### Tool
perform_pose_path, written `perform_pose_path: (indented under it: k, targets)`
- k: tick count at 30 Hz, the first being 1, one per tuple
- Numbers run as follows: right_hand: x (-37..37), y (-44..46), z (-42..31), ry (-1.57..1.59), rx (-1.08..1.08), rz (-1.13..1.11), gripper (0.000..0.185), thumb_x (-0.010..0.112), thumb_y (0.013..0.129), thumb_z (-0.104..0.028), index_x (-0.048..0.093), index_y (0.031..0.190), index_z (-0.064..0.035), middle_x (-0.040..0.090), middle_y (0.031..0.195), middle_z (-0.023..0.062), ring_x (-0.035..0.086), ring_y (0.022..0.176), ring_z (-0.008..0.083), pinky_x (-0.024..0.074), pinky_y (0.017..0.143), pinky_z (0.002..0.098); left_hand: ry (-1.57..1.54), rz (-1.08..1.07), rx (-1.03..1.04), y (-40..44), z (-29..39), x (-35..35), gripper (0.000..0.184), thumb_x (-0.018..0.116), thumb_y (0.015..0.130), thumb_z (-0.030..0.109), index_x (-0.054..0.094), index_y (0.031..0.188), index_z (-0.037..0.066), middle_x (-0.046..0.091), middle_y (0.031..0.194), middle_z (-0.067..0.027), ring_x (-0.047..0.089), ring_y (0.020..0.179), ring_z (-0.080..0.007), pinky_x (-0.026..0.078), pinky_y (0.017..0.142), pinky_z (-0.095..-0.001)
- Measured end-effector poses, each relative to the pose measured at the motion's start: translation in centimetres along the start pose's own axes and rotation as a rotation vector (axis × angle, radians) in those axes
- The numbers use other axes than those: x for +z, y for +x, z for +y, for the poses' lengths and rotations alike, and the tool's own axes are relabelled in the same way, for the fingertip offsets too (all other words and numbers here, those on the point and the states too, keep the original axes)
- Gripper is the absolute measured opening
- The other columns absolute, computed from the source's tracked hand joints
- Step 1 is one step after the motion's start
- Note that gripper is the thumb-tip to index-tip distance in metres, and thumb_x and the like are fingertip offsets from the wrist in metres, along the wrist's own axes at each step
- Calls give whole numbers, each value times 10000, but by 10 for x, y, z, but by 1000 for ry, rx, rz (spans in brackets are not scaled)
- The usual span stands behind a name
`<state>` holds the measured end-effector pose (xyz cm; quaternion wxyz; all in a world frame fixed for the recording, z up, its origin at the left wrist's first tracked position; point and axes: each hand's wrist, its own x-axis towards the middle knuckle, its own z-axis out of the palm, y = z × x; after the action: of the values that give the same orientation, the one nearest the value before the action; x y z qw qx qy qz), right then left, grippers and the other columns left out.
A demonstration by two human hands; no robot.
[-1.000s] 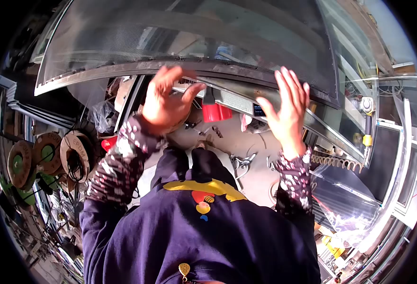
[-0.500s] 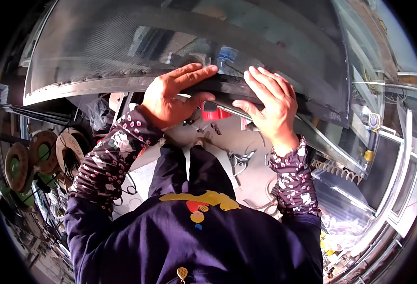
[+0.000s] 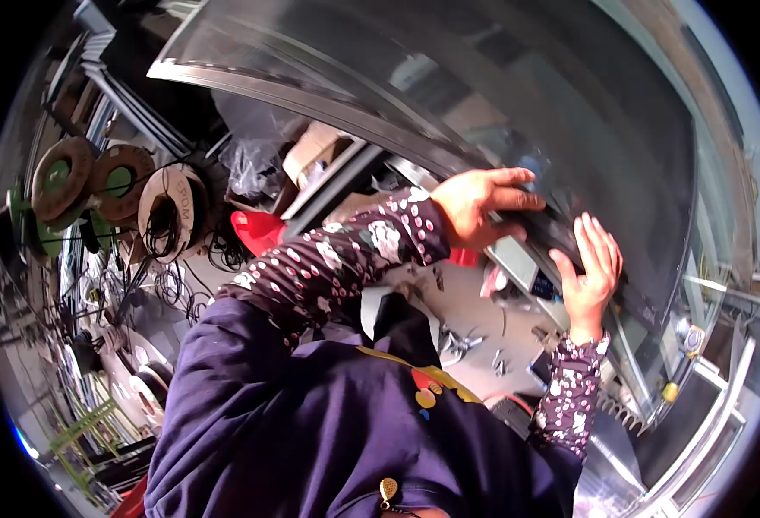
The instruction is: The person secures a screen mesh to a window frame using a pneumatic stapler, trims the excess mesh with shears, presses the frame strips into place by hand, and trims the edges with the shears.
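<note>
A large dark mesh screen panel [image 3: 608, 129] with a black frame [image 3: 328, 112] slants across the upper part of the head view. On its near edge lies my left hand [image 3: 482, 207], fingers stretched over the frame and thumb apart below. Further right along the same edge, my right hand [image 3: 594, 274] rests with its fingers extended upward and thumb out to the side. Neither hand is wrapped round anything. Through the mesh, near my left fingertips, a bluish object shows dimly. A red object [image 3: 463, 256] is partly covered beneath my left wrist.
Spools [image 3: 173, 211], one marked EPDM, stand at left beside loose black cords. A cardboard box [image 3: 315, 151] and clear plastic wrap [image 3: 252, 164] lie under the panel. Tools [image 3: 457, 344] lie on the floor. A coiled hose [image 3: 621, 412] hangs at right.
The view has turned, and the panel now slopes down to the right. Both hands remain on the frame edge, appearing further right and lower. More of the spools and box shows.
</note>
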<state>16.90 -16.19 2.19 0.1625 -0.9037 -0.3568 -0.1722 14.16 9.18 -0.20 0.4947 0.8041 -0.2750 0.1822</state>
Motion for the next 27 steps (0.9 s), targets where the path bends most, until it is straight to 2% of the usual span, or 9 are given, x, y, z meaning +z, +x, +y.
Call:
perform_pose_path:
  k: [3,6,7,10,14,17,19,25,27]
  targets:
    - [-1,-4,-7,-35,95,-41,472,700,773,-311,620,1179,-84,588,1236,76,511,1189,242,305,1036,405,176,96,95,-28,1,-53,448,759,675,66,635,1106,81,646,1092,-50,488,1176,-323,455,948,-396]
    - [7,-1,-33,-113,189,6,477,639,829,-339,588,1223,-75,536,1302,97,451,1251,264,245,1067,444,541,173,-112,-83,-10,-161,501,779,646,167,643,1127,131,588,1240,-10,374,1283,-249,207,1098,-419]
    - [12,5,-50,-93,213,52,488,618,844,-351,573,1240,-70,518,1323,107,431,1269,274,228,1074,457,955,-7,-120,-100,-19,-203,674,769,650,196,530,1279,155,512,1321,16,359,1293,-190,210,1110,-384]
    - [39,45,-100,-16,214,111,568,516,897,-417,454,1343,-71,429,1396,132,350,1315,323,187,1084,477,1107,-24,-303,-135,-47,-303,863,788,624,212,380,1381,140,365,1448,1,314,1340,-126,83,1145,-383]
    - [83,77,-139,-184,329,7,641,315,938,-524,340,1416,-97,302,1476,128,212,1379,309,60,1088,539,979,-64,-354,-147,-98,-370,843,654,647,-64,349,1401,158,346,1459,20,260,1374,-227,216,1132,-399]
    - [87,70,-131,-287,373,38,654,294,934,-552,335,1422,-120,234,1503,134,143,1394,323,46,1087,543,658,-29,-358,-153,-128,-375,882,454,579,-214,412,1373,168,434,1403,4,352,1323,-289,278,1113,-391]
    - [83,69,-123,-245,358,40,667,309,926,-561,316,1432,-127,184,1513,150,100,1397,339,39,1090,542,643,-63,-293,-152,-130,-375,866,447,609,-222,427,1359,208,453,1383,33,402,1280,-329,403,1026,-360]
    - [72,81,-84,-193,398,32,651,411,923,-486,275,1448,-125,204,1510,126,132,1392,319,69,1106,489,491,-52,-263,-146,-111,-338,800,412,590,-211,531,1275,184,538,1299,13,469,1221,-316,441,985,-352]
    - [60,117,-110,-178,215,63,659,567,867,-367,331,1417,-88,350,1443,129,283,1343,303,168,1091,442,481,-58,-224,-144,-101,-321,786,397,588,-213,552,1253,177,552,1282,11,496,1193,-310,458,961,-344]
